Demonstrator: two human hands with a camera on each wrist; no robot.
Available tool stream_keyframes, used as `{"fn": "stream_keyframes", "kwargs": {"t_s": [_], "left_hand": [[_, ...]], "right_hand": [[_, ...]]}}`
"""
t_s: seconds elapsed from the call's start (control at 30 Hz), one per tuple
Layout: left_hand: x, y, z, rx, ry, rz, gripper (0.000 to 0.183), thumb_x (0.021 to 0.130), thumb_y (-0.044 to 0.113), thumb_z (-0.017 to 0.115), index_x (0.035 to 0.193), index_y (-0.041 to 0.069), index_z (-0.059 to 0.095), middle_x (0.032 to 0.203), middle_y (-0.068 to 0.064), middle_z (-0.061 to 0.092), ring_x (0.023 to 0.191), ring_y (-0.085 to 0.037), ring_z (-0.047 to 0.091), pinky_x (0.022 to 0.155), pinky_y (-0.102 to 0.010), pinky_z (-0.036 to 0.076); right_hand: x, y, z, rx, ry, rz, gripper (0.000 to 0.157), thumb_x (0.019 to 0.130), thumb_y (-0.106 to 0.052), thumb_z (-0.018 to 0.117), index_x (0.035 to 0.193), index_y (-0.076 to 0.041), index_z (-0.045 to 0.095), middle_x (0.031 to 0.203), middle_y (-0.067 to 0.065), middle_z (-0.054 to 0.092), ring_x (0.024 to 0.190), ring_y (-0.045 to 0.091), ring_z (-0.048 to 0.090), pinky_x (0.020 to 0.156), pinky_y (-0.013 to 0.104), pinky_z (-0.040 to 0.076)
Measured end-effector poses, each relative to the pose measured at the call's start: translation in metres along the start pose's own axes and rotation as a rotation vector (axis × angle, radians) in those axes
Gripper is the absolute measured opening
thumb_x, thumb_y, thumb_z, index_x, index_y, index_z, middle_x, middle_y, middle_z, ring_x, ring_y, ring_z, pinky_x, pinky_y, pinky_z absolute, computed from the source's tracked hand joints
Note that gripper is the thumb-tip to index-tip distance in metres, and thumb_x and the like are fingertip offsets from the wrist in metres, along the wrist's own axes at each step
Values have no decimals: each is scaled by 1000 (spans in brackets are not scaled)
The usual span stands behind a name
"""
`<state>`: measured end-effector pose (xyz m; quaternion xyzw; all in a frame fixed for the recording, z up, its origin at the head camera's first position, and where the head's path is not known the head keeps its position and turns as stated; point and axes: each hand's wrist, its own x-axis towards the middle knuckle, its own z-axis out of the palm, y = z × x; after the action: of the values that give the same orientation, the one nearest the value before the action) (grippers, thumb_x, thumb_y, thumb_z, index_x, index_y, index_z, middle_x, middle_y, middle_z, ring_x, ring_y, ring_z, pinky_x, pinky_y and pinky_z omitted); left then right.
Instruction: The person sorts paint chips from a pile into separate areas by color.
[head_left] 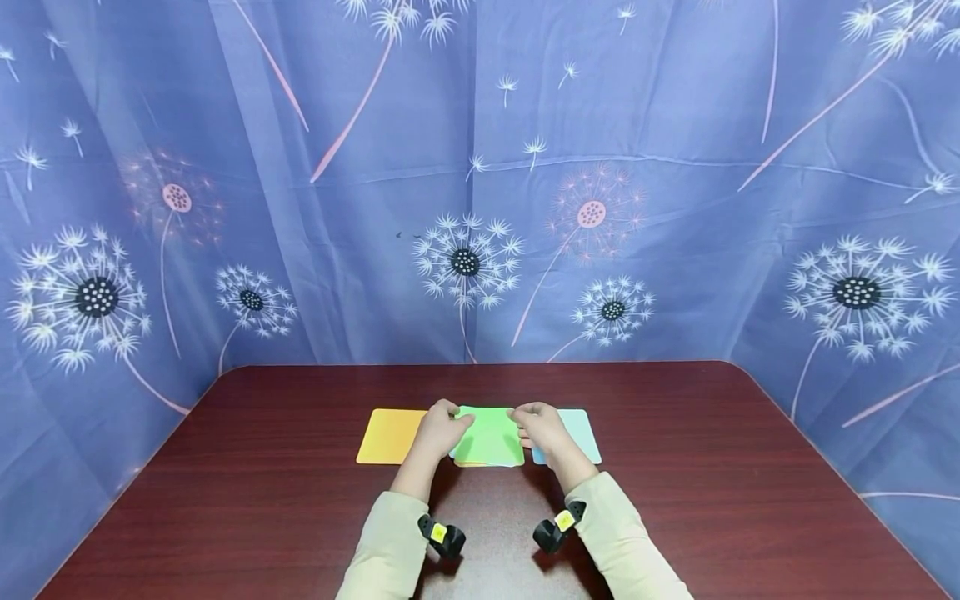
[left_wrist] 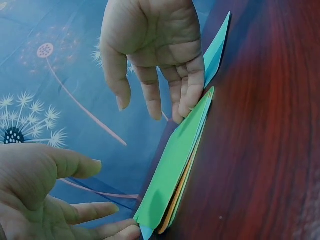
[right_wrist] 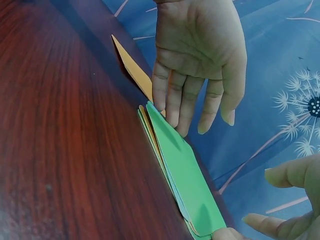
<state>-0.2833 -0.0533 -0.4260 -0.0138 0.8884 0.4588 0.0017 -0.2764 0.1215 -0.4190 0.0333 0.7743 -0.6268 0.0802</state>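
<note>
A stack of cards, a green card (head_left: 489, 435) on top, lies mid-table between the hands. Blue and orange edges show below the green in both wrist views. My left hand (head_left: 442, 429) is at the stack's left end; in the left wrist view its thumb stands apart and its lower fingers (left_wrist: 117, 231) touch the end. At the other end is my right hand (head_left: 542, 429), thumb also apart, a fingertip (right_wrist: 227, 234) at the corner. An orange card (head_left: 390, 436) lies left of the stack, partly behind the left hand. To the right is a light blue card (head_left: 579, 435), partly covered by the right hand.
The dark red-brown wooden table (head_left: 262, 500) has rounded far corners. Behind it and along its sides hangs a blue curtain (head_left: 360, 275) with dandelion prints. A small black camera (head_left: 446, 537) is strapped to the left wrist, and another camera (head_left: 553, 533) to the right.
</note>
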Motion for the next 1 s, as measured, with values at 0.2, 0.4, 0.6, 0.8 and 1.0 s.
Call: {"fn": "stream_keyframes", "kwargs": {"t_s": [0.2, 0.4, 0.6, 0.8, 1.0], "left_hand": [[0, -2, -2, -11, -19, -5, 39, 91, 22, 61, 117, -8, 57, 114, -23, 61, 107, -37, 58, 85, -47, 50], [1, -1, -5, -29, -21, -6, 39, 92, 22, 60, 117, -7, 57, 114, -23, 61, 107, -37, 58, 86, -47, 50], [1, -1, -5, -48, -17, -8, 39, 92, 22, 60, 118, -7, 57, 114, -23, 62, 107, -36, 59, 86, -46, 50], [2, -2, -6, -52, -2, 0, 38, 92, 22, 60, 116, -7, 58, 112, -23, 62, 106, -36, 59, 85, -46, 50], [3, -3, -6, -64, 0, -2, 37, 92, 21, 60, 116, -7, 57, 112, -23, 62, 107, -37, 58, 86, -46, 50]], "right_hand": [[9, 9, 0, 12, 14, 7, 39, 97, -15, 50, 123, 14, 48, 122, 34, 50, 112, 45, 54, 94, 47, 49], [10, 9, 1, 27, 27, 9, 39, 95, -16, 51, 121, 13, 50, 120, 31, 53, 103, 35, 58, 89, 43, 51], [11, 9, 0, 31, 32, 11, 39, 96, -16, 50, 122, 13, 50, 120, 32, 54, 102, 33, 59, 88, 43, 51], [12, 9, 0, 58, 33, 29, 39, 96, -17, 50, 122, 13, 49, 121, 35, 54, 104, 37, 59, 90, 45, 50], [14, 10, 0, 94, 28, 38, 38, 96, -16, 50, 122, 12, 49, 118, 32, 54, 90, 26, 60, 85, 39, 52]]}}
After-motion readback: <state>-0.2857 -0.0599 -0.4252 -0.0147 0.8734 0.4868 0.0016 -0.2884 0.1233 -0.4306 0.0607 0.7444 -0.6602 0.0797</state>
